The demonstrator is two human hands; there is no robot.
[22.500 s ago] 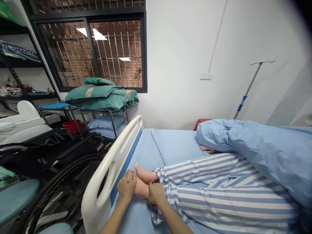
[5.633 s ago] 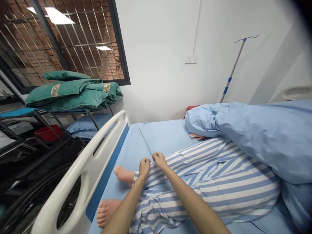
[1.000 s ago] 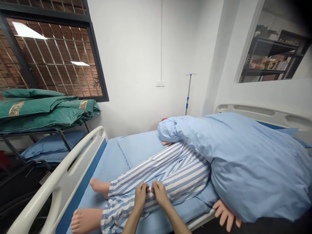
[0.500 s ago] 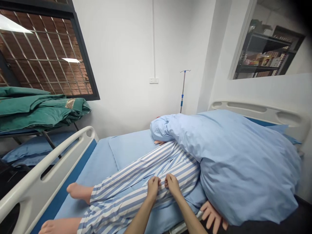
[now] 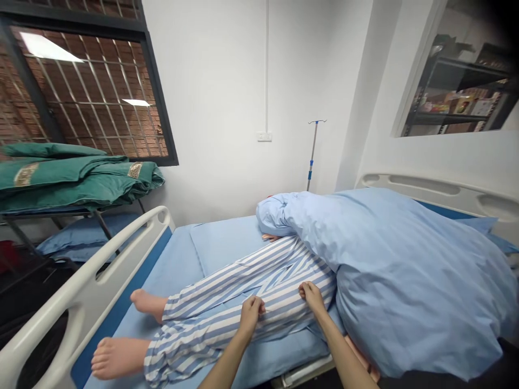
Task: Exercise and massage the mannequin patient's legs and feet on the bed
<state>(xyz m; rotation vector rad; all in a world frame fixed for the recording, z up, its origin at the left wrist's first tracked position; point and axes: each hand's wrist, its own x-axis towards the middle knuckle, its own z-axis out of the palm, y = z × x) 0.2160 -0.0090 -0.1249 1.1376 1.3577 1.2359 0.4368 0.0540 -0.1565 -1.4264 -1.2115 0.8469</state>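
A manikin in blue-and-white striped trousers (image 5: 227, 283) lies on the bed, its bare feet (image 5: 121, 357) toward the left end. My left hand (image 5: 252, 313) is curled into a loose fist over the nearer trouser leg. Farther up the same leg, by the thigh, my right hand (image 5: 311, 297) is also closed in a fist. I see no cloth lifted between the fingers of either. A bulky light-blue quilt (image 5: 389, 259) covers the manikin's upper body and head. One manikin hand (image 5: 270, 237) peeks out below it; the other, near my right forearm, is mostly hidden.
The bed's pale footboard (image 5: 109, 254) rises at the left, and the headboard (image 5: 430, 186) at the right. Green folded bedding (image 5: 81, 178) lies on a stand under the barred window. An IV pole (image 5: 312, 156) stands behind the bed, before the wall.
My hands have moved apart: the right one shifted toward the quilt, while the left stayed over the leg. The camera view has turned slightly left. Both hands stay closed.
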